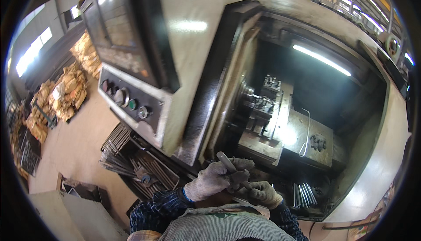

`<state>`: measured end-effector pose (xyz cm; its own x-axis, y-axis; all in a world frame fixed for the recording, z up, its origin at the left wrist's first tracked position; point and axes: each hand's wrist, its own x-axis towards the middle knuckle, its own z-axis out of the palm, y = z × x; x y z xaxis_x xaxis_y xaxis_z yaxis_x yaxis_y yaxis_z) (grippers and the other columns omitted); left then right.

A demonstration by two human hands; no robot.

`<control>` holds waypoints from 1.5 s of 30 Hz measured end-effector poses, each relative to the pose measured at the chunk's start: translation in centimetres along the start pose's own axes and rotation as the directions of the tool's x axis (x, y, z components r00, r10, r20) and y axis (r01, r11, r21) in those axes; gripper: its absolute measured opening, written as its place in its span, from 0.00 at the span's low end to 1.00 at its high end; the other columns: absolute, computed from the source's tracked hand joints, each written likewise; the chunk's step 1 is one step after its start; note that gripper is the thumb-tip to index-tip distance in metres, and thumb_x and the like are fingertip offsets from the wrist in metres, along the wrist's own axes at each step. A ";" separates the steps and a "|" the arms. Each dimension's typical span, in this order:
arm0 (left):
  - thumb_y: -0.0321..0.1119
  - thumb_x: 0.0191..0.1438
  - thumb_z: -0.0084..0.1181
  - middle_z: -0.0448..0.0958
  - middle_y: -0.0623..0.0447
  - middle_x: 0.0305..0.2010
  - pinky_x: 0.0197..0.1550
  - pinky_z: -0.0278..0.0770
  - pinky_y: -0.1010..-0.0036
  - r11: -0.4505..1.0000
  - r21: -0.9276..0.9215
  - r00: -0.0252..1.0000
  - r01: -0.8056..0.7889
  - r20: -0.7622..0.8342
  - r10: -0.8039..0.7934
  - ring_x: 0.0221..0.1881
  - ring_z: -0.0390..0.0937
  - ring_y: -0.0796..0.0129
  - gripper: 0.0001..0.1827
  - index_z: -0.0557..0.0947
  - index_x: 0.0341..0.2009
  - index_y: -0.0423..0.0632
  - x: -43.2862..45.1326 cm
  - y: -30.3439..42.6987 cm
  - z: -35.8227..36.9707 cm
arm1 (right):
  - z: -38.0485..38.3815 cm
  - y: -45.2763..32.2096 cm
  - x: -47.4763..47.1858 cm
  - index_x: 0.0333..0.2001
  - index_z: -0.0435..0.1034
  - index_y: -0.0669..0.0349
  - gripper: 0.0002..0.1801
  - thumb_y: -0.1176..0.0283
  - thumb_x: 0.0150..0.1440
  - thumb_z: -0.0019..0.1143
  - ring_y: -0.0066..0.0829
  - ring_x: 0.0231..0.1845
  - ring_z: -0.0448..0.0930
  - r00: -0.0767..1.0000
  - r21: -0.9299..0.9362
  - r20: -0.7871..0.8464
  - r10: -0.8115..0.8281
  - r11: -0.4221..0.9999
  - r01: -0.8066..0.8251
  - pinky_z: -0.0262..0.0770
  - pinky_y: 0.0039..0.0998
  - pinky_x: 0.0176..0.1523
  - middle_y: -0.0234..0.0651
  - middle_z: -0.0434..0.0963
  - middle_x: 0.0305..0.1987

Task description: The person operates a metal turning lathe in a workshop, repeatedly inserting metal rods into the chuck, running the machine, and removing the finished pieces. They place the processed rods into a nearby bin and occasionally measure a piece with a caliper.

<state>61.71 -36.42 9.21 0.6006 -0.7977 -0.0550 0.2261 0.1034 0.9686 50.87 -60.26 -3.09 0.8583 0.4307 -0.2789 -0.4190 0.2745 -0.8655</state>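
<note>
Both my hands wear grey-soiled knitted work gloves and meet in front of my apron, before the open bay of a metal-turning machine. My left hand [213, 180] grips a round metal rod [225, 160], whose blunt end points up and away from me. My right hand [263, 193] is just to the right, its fingers curled near the rod's lower part; whether they hold it is hidden. Beyond my hands, inside the bay, lie the tool holders [264, 104] on a slide, beside the spindle [247, 90]. A hooked metal wire [307, 132] and a dark crumpled thing [317, 142] rest on a flat metal cover.
Several shiny rods [304, 195] lie low in the bay at right. A control panel [131, 104] with knobs and a green button juts out at left. Below it stand crates of metal rods [154, 172]. Wrapped yellowish bundles [69, 93] lie on the floor farther left.
</note>
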 end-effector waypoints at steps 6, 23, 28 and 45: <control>0.31 0.65 0.58 0.81 0.49 0.49 0.35 0.80 0.82 0.971 0.216 0.994 -0.107 0.019 0.105 0.34 0.80 0.76 0.18 0.79 0.58 0.42 6.5 -1.2 3.7 | -3.1 -0.6 -4.3 0.53 0.77 0.66 0.30 0.49 0.62 0.62 0.18 0.39 0.76 0.959 -0.165 -0.265 -0.105 0.984 0.062 0.72 0.21 0.44 0.28 0.80 0.37; 0.27 0.63 0.52 0.80 0.51 0.49 0.44 0.80 0.76 0.914 0.401 0.985 -0.063 -0.123 0.122 0.41 0.80 0.70 0.19 0.77 0.59 0.48 27.8 1.2 4.2 | -5.4 5.8 -9.6 0.30 0.80 0.66 0.28 0.47 0.57 0.68 0.14 0.16 0.67 0.220 -0.266 -0.936 -0.274 0.962 0.068 0.60 0.20 0.20 0.24 0.70 0.16; 0.52 0.56 0.52 0.74 0.40 0.61 0.66 0.67 0.53 0.110 0.954 0.935 0.277 -0.294 0.198 0.63 0.72 0.42 0.28 0.78 0.57 0.50 38.7 -1.7 -3.6 | -4.5 6.3 -10.8 0.26 0.76 0.65 0.37 0.35 0.51 0.67 0.15 0.15 0.69 0.240 -0.164 -0.944 -0.228 0.952 0.260 0.60 0.21 0.20 0.27 0.72 0.15; 0.36 0.56 0.52 0.82 0.49 0.54 0.59 0.75 0.53 -0.381 0.917 0.935 -0.117 -0.027 -0.353 0.55 0.80 0.53 0.18 0.85 0.51 0.58 46.3 -5.2 -8.8 | -0.7 6.2 -13.2 0.35 0.80 0.66 0.38 0.34 0.52 0.64 0.16 0.18 0.70 0.266 0.052 -0.963 -0.043 0.938 0.344 0.62 0.21 0.23 0.24 0.71 0.17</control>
<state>95.08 -68.61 -0.52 0.5026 -0.7664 -0.4000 -0.8600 -0.4907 -0.1403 37.10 -64.86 -5.06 0.5315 -0.7255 -0.4372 -0.1135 0.4504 -0.8856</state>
